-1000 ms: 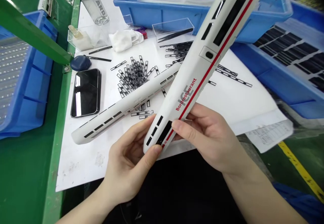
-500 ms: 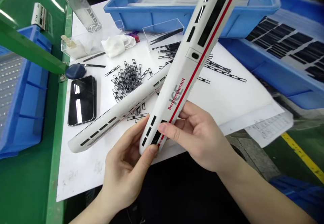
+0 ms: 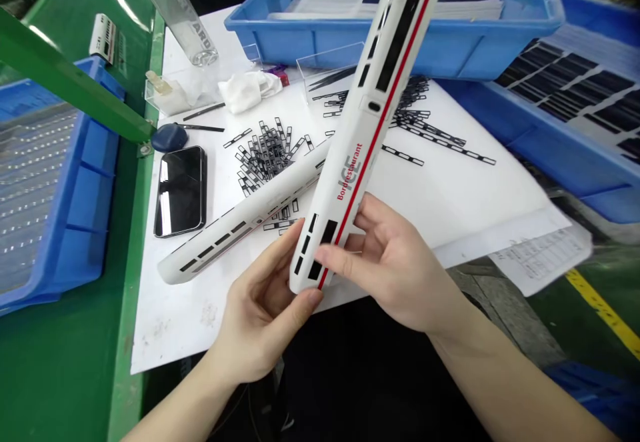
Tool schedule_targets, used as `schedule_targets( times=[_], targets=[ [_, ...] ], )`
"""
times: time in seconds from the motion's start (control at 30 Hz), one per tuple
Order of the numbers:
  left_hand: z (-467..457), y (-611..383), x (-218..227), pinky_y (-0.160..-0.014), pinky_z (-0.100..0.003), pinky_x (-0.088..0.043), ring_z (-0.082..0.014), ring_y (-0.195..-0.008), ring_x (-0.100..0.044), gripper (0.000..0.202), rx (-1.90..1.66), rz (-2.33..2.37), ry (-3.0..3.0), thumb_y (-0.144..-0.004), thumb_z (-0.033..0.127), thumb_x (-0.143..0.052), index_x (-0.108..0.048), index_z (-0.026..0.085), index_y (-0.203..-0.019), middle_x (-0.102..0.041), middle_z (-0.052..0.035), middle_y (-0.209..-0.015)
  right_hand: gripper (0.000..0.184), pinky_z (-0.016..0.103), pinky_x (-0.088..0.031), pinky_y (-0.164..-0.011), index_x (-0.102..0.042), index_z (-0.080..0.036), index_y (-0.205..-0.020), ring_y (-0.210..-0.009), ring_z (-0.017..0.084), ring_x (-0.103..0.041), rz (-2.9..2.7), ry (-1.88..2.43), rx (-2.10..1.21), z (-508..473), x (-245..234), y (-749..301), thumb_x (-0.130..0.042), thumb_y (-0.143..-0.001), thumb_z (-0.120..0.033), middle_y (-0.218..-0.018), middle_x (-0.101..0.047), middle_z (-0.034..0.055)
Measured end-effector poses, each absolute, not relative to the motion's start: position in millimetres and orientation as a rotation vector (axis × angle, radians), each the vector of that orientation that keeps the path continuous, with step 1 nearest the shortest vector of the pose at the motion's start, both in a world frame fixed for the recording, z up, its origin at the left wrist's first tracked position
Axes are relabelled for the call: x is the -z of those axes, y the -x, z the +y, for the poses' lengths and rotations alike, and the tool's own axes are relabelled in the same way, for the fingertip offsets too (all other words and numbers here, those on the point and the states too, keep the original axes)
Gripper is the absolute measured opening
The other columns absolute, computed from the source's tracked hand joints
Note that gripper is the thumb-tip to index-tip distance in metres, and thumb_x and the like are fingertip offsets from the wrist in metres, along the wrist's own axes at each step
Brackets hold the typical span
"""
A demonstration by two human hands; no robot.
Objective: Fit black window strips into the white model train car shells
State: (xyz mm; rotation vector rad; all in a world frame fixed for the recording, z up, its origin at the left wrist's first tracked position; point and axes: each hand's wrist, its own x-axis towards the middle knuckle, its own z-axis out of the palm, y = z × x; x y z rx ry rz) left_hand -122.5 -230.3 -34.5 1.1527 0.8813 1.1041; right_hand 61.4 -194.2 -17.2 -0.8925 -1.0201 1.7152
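A white model train car body [image 3: 367,129] with black windows, a red stripe and "ICE Bordrestaurant" lettering slants up and away from me. Around its near end, my left hand [image 3: 265,309] grips with thumb on the front edge and fingers behind. My right hand [image 3: 385,262] holds the right side close by, its thumb pressed near the lower dark window. Behind it, a second white train car body [image 3: 240,229] lies diagonally on the white table surface [image 3: 480,209]. Small black-framed window strips [image 3: 270,149] are heaped beyond that one, and longer window strips [image 3: 440,132] lie to the right.
A dark phone [image 3: 181,192], a navy rounded object [image 3: 169,137] and crumpled white tissue [image 3: 250,90] sit on the left half. A clear bottle [image 3: 193,32] stands behind them. Blue bins [image 3: 310,39] line the back, right and left [image 3: 90,229]. A green metal frame [image 3: 75,75] borders the left.
The held car body's top has swung left and it stands slightly steeper, its near end a little higher. Both hands keep hold. The whole scene has shifted right in view.
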Motion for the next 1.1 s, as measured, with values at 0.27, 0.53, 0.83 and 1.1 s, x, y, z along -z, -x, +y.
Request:
schedule_targets(
  times=[0.27, 0.53, 0.83, 1.1],
  targets=[
    [-231.1, 120.3, 36.7, -0.123, -0.032, -0.048, -0.0233, -0.149, -0.055, 0.062, -1.151, 0.840, -1.114, -0.097, 0.002, -0.072, -0.063, 0.033, -0.150, -0.062, -0.0024, -0.158, 0.021, 0.025, -0.066, -0.086, -0.062, -0.023, -0.117, -0.102, 0.017, -0.077, -1.096, 0.922, -1.652, -198.2, 16.3, -55.5, -0.071, -0.099, -0.016, -0.112, -0.074, 0.0028],
    [-229.7, 118.1, 36.4, -0.123, -0.032, -0.048, -0.0249, -0.153, -0.049, 0.061, -1.166, 0.830, -1.118, -0.097, 0.003, -0.072, -0.062, 0.032, -0.150, -0.057, -0.0040, -0.162, 0.032, 0.028, -0.063, -0.096, -0.056, -0.027, -0.126, -0.108, 0.015, -0.071, -1.117, 0.855, -1.670, -203.5, 22.6, -50.3, -0.067, -0.100, -0.012, -0.113, -0.068, 0.0012],
    [-233.0, 121.7, 39.0, -0.124, -0.034, -0.046, -0.0235, -0.152, -0.051, 0.063, -1.096, 0.836, -1.125, -0.101, 0.008, -0.069, -0.057, 0.040, -0.153, -0.057, -0.0022, -0.163, 0.047, 0.031, -0.062, -0.098, -0.052, -0.030, -0.134, -0.118, 0.016, -0.069, -1.090, 0.788, -1.861, -207.3, 26.2, -58.3, -0.065, -0.098, -0.004, -0.123, -0.067, 0.0031],
    [-232.7, 128.0, 44.0, -0.124, -0.053, -0.047, -0.0363, -0.152, -0.050, 0.068, -1.069, 0.731, -1.157, -0.095, 0.020, -0.078, -0.051, 0.034, -0.156, -0.052, -0.0132, -0.165, 0.035, 0.035, -0.065, -0.093, -0.055, -0.024, -0.128, -0.110, 0.021, -0.074, -1.223, 0.924, -1.824, -209.7, 15.9, -60.1, -0.066, -0.097, -0.009, -0.121, -0.071, 0.0076]
  ],
)
